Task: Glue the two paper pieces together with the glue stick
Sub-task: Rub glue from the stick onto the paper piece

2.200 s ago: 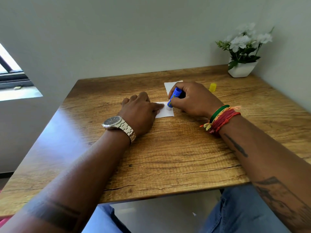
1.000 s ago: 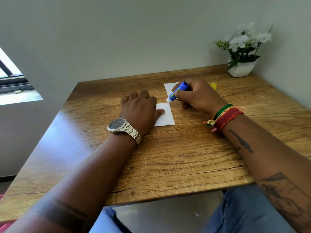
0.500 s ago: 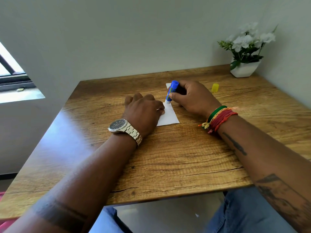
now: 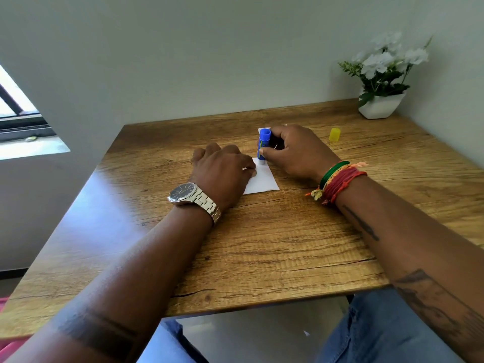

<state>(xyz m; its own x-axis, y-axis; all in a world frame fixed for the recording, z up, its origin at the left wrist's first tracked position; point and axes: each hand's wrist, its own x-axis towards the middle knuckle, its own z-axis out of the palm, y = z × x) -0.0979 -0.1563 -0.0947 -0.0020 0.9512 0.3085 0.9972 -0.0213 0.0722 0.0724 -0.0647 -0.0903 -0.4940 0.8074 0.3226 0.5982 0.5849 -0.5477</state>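
A small white paper piece (image 4: 263, 180) lies on the wooden table (image 4: 262, 244). My left hand (image 4: 222, 171) rests flat on its left part, fingers pressing it down. My right hand (image 4: 296, 150) grips a blue glue stick (image 4: 263, 143), held nearly upright with its white tip touching the paper's far edge. A second white paper piece (image 4: 262, 130) shows only as a sliver behind the glue stick and my right hand. The yellow cap (image 4: 334, 134) of the glue stick stands on the table to the right.
A white pot with white flowers (image 4: 381, 100) stands in the far right corner against the wall. A window opening (image 4: 18, 121) is at the left. The table's near edge lies above my knees in blue jeans.
The glue stick has swung from a slant to almost upright, its tip staying at the paper's far edge. My left hand has stayed on the paper.
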